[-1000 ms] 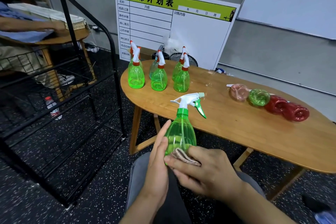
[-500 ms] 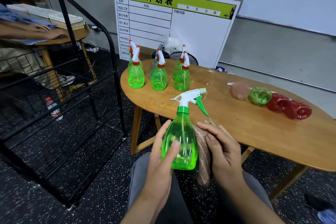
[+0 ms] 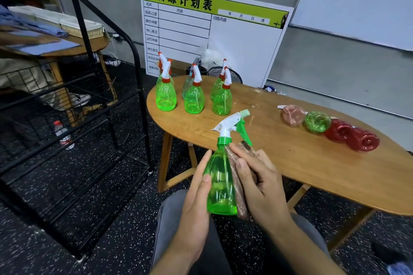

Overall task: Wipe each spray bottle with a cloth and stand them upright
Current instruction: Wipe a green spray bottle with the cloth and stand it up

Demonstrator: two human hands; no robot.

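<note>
We hold the green spray bottle [image 3: 220, 182] upright over our lap, in front of the desk [image 3: 290, 154]. Our left hand [image 3: 196, 201] wraps its grip around the bottle's side, while our right hand [image 3: 261, 183] presses the brown cloth [image 3: 237, 176] flat against it, fingers fairly straight.

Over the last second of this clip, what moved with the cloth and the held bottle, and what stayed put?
The right hand slid the cloth from the base of the held green bottle up along its right side toward the neck. The left hand kept gripping the bottle upright. The standing green bottles and the four lying bottles on the table stayed as they were.
</note>
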